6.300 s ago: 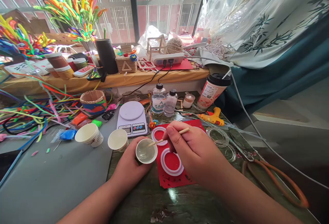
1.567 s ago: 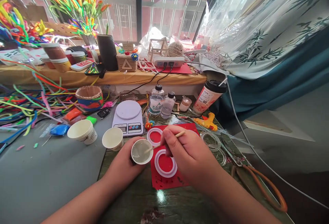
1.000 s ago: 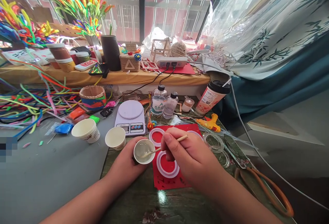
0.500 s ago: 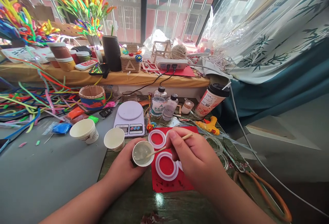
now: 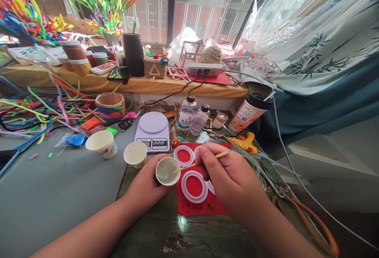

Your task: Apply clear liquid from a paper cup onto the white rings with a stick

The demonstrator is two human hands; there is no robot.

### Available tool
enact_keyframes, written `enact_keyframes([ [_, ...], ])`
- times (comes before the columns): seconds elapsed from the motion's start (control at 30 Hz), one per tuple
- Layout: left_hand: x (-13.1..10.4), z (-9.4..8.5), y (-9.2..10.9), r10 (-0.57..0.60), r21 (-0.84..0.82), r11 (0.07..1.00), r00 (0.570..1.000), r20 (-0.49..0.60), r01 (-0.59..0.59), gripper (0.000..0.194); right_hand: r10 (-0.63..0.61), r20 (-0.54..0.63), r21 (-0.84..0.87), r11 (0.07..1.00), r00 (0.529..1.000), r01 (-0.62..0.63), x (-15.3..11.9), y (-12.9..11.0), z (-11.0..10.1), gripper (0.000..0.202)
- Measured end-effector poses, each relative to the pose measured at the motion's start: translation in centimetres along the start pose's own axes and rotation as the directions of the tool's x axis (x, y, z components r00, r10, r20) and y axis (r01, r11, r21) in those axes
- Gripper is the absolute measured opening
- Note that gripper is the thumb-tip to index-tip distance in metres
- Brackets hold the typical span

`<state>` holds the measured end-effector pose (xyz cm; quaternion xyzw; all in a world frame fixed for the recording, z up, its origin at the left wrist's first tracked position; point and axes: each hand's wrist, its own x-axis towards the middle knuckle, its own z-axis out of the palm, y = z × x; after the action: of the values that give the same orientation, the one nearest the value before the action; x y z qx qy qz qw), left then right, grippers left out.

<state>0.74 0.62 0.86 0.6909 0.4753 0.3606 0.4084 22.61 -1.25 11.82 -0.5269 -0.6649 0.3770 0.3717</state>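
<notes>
Cluttered worktop noted: my left hand grips the cup beside the red sheet, my right hand pinches the stick in its liquid, and a hard stir could slop some out.

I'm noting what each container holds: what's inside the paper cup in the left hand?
The paper cup in the left hand holds a cloudy, translucent liquid, and a thin stick reaches into it. The liquid covers the cup's bottom, which can't be made out.
</notes>
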Motion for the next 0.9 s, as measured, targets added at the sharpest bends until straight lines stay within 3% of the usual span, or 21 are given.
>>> enact_keyframes([
  [0.47,-0.02,0.03,-0.24,0.001,-0.003,1.000,1.000,-0.021,-0.002,0.048,-0.068,0.005,-0.004,0.998,0.998,0.068,0.00,-0.13,0.25,0.043],
  [0.67,-0.06,0.04,-0.27,0.016,-0.005,1.000,1.000,-0.026,-0.016,0.048,-0.046,-0.015,0.019,0.999,0.999,0.046,0.05,-0.10,-0.02,0.042],
  [0.77,-0.02,0.06,-0.20,0.020,-0.003,1.000,0.999,-0.027,-0.020,0.045,-0.043,0.051,0.042,0.998,0.998,0.040,-0.01,-0.09,-0.14,0.044],
  [0.9,0.05,0.07,-0.14,0.012,-0.019,1.000,1.000,-0.022,-0.013,0.047,-0.023,0.014,0.047,0.999,1.000,0.022,-0.07,0.10,-0.18,0.043],
])
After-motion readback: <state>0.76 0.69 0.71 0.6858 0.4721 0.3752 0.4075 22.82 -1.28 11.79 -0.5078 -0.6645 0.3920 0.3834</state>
